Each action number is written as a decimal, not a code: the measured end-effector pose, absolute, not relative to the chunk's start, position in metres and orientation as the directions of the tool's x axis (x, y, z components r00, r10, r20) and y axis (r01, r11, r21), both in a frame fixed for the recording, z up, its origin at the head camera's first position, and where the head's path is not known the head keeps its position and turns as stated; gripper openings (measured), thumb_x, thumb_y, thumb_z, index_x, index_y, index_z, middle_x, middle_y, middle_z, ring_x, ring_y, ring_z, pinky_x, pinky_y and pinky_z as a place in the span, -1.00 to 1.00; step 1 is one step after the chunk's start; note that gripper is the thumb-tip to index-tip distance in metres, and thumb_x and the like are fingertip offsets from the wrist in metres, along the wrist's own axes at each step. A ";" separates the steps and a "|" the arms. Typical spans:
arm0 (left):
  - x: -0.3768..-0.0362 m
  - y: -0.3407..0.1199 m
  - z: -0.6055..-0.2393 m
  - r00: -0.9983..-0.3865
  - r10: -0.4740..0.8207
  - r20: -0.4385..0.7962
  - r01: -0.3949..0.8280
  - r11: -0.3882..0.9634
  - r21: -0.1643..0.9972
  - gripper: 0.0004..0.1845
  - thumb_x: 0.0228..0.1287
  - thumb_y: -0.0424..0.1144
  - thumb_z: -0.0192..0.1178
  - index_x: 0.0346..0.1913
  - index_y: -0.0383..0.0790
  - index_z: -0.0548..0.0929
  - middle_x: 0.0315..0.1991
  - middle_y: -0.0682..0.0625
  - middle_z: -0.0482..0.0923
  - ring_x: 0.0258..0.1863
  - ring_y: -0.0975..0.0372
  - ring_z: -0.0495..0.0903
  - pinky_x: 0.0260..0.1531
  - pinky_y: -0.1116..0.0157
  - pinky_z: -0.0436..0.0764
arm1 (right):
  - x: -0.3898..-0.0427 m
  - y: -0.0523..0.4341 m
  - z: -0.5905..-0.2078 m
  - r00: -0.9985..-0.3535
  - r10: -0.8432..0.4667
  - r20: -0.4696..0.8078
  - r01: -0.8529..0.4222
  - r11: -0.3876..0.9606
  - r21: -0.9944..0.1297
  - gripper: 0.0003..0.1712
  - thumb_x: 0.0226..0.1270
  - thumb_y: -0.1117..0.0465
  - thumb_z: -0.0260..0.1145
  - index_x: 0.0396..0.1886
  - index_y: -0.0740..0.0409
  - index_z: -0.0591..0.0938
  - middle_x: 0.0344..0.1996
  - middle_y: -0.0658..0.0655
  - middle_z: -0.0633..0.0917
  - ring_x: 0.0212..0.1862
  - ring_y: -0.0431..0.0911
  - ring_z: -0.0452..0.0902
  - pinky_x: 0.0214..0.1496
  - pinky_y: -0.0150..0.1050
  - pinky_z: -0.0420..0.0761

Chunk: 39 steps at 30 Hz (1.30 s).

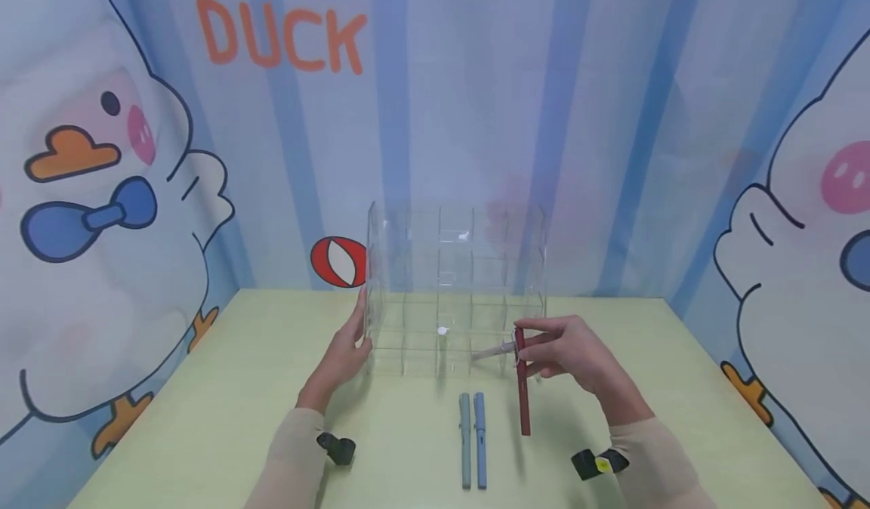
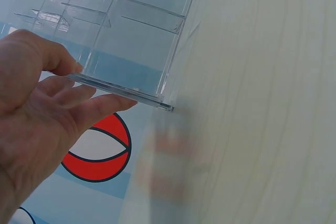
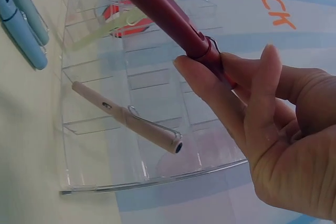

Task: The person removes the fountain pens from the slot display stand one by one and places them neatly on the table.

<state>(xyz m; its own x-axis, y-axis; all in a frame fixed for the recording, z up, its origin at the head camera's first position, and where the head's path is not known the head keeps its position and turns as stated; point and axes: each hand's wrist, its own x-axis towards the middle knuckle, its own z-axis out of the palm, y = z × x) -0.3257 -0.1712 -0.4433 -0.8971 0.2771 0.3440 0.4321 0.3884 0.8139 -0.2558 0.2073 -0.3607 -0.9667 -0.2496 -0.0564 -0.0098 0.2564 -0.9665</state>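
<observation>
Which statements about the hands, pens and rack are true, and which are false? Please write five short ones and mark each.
1. The right hand holds a dark red pen. True.
2. The left hand holds a pen. False: it grips the side of the clear rack.
3. A grey-green pen and a blue pen lie side by side on the table. True.
4. The pale pen lies on the table next to the blue one. False: it is in the rack.
5. In the head view, the blue pen is left of the grey-green one. False: it is on the right.
</observation>
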 end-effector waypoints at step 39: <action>-0.341 -0.176 -0.463 -0.889 0.260 0.377 0.453 0.381 0.806 0.00 0.34 -0.65 -0.05 0.63 0.10 -0.28 0.62 -0.01 -0.25 0.54 -0.02 -0.04 0.41 -0.05 0.19 | -0.269 0.191 -0.430 -0.939 -0.294 -0.176 0.086 0.296 -0.951 -0.34 0.13 0.47 0.43 0.29 0.42 0.51 -0.27 0.33 0.76 -0.43 0.02 0.73 -0.49 -0.20 0.72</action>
